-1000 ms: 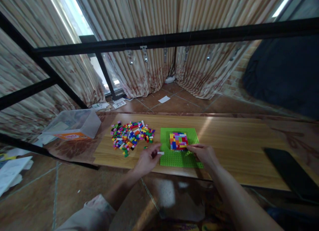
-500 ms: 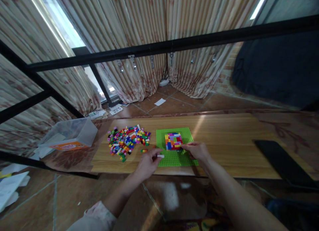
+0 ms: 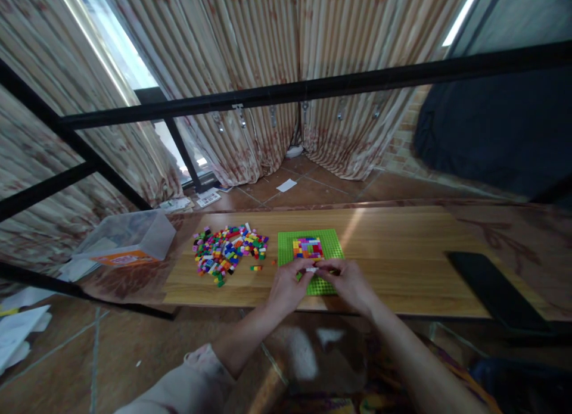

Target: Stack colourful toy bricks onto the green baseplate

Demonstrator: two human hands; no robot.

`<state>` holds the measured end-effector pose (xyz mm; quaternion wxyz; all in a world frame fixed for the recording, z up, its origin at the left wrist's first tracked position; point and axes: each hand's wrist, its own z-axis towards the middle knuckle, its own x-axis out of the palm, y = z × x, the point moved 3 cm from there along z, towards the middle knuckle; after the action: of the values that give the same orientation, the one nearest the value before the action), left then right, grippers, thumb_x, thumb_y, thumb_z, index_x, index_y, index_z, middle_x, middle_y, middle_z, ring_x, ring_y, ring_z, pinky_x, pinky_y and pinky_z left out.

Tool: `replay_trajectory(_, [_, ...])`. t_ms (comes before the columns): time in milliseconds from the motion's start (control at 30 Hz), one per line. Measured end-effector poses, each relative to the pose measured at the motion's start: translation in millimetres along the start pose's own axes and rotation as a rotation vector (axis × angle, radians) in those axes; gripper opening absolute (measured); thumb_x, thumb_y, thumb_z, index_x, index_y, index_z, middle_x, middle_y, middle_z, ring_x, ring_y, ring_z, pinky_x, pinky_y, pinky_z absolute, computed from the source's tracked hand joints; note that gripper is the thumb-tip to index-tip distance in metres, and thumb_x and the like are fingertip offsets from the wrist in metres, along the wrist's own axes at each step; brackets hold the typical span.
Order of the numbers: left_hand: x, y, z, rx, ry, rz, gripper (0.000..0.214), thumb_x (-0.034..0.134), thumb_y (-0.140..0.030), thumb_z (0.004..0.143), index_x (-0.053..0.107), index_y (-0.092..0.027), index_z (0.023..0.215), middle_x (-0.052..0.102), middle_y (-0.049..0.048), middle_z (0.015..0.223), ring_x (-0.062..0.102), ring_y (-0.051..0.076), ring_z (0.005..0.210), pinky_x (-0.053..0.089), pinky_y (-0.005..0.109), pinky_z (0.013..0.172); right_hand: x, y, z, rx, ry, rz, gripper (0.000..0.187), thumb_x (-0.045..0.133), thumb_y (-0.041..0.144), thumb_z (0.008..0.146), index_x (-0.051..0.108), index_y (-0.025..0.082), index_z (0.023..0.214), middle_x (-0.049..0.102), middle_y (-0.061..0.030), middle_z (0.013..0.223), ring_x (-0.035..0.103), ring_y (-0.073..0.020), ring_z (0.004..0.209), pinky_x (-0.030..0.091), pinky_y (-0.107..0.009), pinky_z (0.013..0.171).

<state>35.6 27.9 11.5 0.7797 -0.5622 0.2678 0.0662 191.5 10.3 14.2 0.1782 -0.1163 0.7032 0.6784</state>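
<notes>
A green baseplate (image 3: 331,242) lies on the wooden table (image 3: 402,253). A square block of mixed-colour small bricks (image 3: 307,247) is built on it. Both hands meet over the plate's near half. My left hand (image 3: 288,286) pinches a small white brick (image 3: 310,270) at its fingertips. My right hand (image 3: 348,281) has its fingers closed right beside that brick; whether it also grips the brick I cannot tell. A heap of loose coloured bricks (image 3: 227,253) lies left of the plate.
A clear plastic box (image 3: 127,235) stands at the table's left end. A flat black object (image 3: 496,289) lies on the right. Black metal bars (image 3: 313,89) cross above the table. Curtains hang behind. Papers lie on the tiled floor at left.
My left hand has carried the white brick rightward from the plate's left edge to over the plate. My right hand has shifted slightly left, and the two hands now meet.
</notes>
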Motion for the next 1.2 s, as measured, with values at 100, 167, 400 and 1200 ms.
replay_trajectory(100, [4.2, 1.1, -1.8, -0.031, -0.004, 0.007, 0.024, 0.056, -0.021, 0.083, 0.066, -0.024, 0.105, 0.071, 0.0002, 0.098, 0.065, 0.014, 0.088, 0.051, 0.028, 0.085, 2.1, 5.8, -3.4, -0.020, 0.052, -0.030, 0.021, 0.059, 0.036, 0.076, 0.074, 0.022, 0.081, 0.073, -0.0026, 0.079, 0.065, -0.0187, 0.073, 0.047, -0.029, 0.071])
replay_trajectory(167, [2.5, 4.4, -3.5, -0.056, -0.017, 0.018, 0.025, 0.058, -0.021, 0.082, 0.065, -0.024, 0.106, 0.071, 0.0005, 0.098, 0.065, 0.015, 0.088, 0.052, 0.029, 0.085, 3.5, 8.6, -4.5, -0.041, 0.069, -0.083, 0.020, 0.057, 0.034, 0.079, 0.074, 0.023, 0.081, 0.073, -0.0022, 0.079, 0.065, -0.0184, 0.074, 0.046, -0.028, 0.071])
replay_trajectory(400, [-21.8, 15.4, -0.7, -0.113, -0.183, 0.123, 0.030, 0.053, -0.010, 0.081, 0.062, -0.021, 0.107, 0.068, 0.0029, 0.101, 0.063, 0.016, 0.091, 0.051, 0.031, 0.084, 5.3, 7.4, 3.2, -0.159, -0.071, -0.447, 0.021, 0.055, 0.028, 0.084, 0.075, 0.027, 0.087, 0.068, -0.0036, 0.086, 0.061, -0.0153, 0.073, 0.042, -0.026, 0.070])
replay_trajectory(1200, [-2.8, 25.8, 29.3, -0.377, -0.199, 0.123, 0.044, 0.073, -0.022, 0.068, 0.056, -0.020, 0.109, 0.065, 0.0051, 0.103, 0.062, 0.019, 0.090, 0.047, 0.032, 0.080, 11.0, -8.7, 24.2, -0.025, -0.209, -0.243, 0.013, 0.068, 0.033, 0.069, 0.075, 0.022, 0.074, 0.065, -0.0048, 0.082, 0.057, -0.0156, 0.070, 0.045, -0.026, 0.066])
